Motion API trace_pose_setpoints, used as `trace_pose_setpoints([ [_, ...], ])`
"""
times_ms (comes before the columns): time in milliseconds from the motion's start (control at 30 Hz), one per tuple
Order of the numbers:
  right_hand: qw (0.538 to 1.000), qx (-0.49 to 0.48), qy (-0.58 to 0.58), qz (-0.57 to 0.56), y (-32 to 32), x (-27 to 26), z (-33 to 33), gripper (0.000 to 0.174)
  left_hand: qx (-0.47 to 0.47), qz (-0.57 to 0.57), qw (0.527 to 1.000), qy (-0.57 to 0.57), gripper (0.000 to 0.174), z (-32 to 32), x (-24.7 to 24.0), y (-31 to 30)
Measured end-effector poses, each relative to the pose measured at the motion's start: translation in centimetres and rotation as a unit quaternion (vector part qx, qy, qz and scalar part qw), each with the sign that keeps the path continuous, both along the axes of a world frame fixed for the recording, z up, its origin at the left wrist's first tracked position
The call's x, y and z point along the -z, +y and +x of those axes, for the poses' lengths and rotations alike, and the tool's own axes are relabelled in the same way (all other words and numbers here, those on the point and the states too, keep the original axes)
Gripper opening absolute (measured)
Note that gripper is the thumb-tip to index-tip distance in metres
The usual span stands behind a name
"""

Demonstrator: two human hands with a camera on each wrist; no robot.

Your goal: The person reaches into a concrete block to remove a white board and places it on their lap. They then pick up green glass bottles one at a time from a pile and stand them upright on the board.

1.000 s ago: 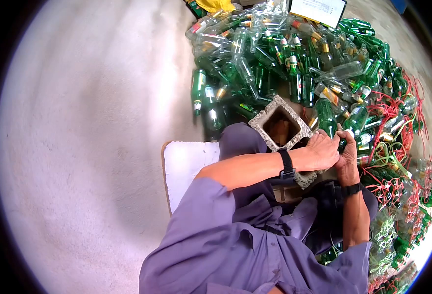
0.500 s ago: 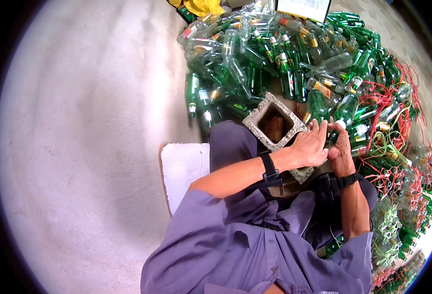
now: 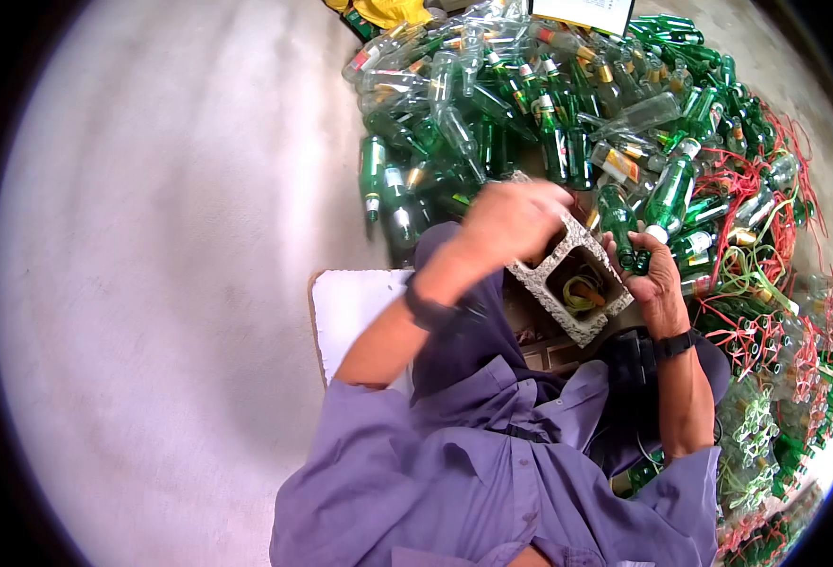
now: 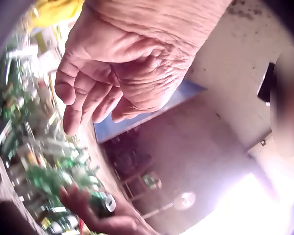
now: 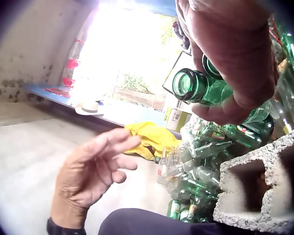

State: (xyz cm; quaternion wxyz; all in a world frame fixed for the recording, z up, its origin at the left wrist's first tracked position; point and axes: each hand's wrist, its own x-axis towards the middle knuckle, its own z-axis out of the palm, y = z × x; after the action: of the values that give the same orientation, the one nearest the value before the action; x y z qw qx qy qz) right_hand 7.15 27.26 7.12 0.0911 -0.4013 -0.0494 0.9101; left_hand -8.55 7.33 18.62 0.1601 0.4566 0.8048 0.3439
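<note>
One pile of green and clear bottles (image 3: 530, 104) covers the far right floor; an exact count is not possible, apparently several dozen. One white sheet (image 3: 364, 317) lies at near left. One concrete block (image 3: 575, 326) with two cavities sits between them. The left hand (image 3: 511, 219) hovers over the block's far cavity, fingers loose and holding nothing. The right hand (image 3: 657, 274), just right of the block, clamps one green bottle (image 5: 193, 85) by its neck.

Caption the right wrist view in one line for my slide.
Right hand grips an open-mouthed green bottle near a hollow concrete block; the empty left hand spreads open beside piled bottles.
</note>
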Motion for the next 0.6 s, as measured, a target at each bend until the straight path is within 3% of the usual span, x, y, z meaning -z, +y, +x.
trace_pose_setpoints([
  [33, 1.000, 0.000, -0.002, 0.017, -0.2, -0.4, 0.1, 0.039, -0.047, 0.043, 0.998, 0.028, 0.025, -2.6, 0.6, -2.2],
  [67, 1.000, 0.005, -0.010, 0.008, -0.3, -0.7, 0.0, 0.039, -0.153, 0.032, 0.988, -0.022, 0.026, -5.0, 0.8, -4.6],
  [100, 1.000, 0.011, -0.018, 0.000, -0.2, -0.9, -0.1, 0.038, -0.189, 0.032, 0.981, 0.039, 0.027, -7.6, 2.2, -7.5],
  [133, 1.000, 0.012, -0.016, -0.001, -0.1, -0.7, -0.1, 0.038, -0.255, -0.031, 0.965, 0.052, 0.027, -8.9, 2.5, -9.7],
  [167, 1.000, 0.009, -0.013, -0.009, 0.0, -0.4, -0.1, 0.037, -0.283, -0.107, 0.945, 0.128, 0.028, -9.9, 4.6, -12.4],
  [200, 1.000, 0.007, -0.010, -0.016, 0.3, -0.2, -0.1, 0.036, -0.299, -0.226, 0.919, 0.124, 0.030, -11.1, 7.3, -15.3],
  [267, 1.000, 0.008, -0.003, -0.013, 0.1, -0.6, -0.1, 0.035, -0.210, -0.399, 0.884, 0.125, 0.031, -11.0, 11.6, -20.5],
  [333, 1.000, 0.004, 0.003, -0.005, 0.2, -0.3, 0.0, 0.034, -0.156, -0.463, 0.865, 0.116, 0.028, -9.8, 14.7, -24.2],
  [400, 1.000, 0.007, -0.003, -0.012, 0.4, -0.1, 0.0, 0.035, -0.101, -0.551, 0.813, 0.159, 0.024, -9.0, 17.6, -26.7],
  [500, 1.000, 0.013, -0.009, -0.023, 0.5, -1.0, -0.2, 0.036, -0.042, -0.583, 0.788, 0.195, 0.020, -8.3, 18.5, -28.0],
  [600, 1.000, 0.011, -0.012, -0.022, 0.6, -0.8, -0.4, 0.035, -0.049, -0.572, 0.794, 0.202, 0.017, -7.8, 18.3, -27.8],
])
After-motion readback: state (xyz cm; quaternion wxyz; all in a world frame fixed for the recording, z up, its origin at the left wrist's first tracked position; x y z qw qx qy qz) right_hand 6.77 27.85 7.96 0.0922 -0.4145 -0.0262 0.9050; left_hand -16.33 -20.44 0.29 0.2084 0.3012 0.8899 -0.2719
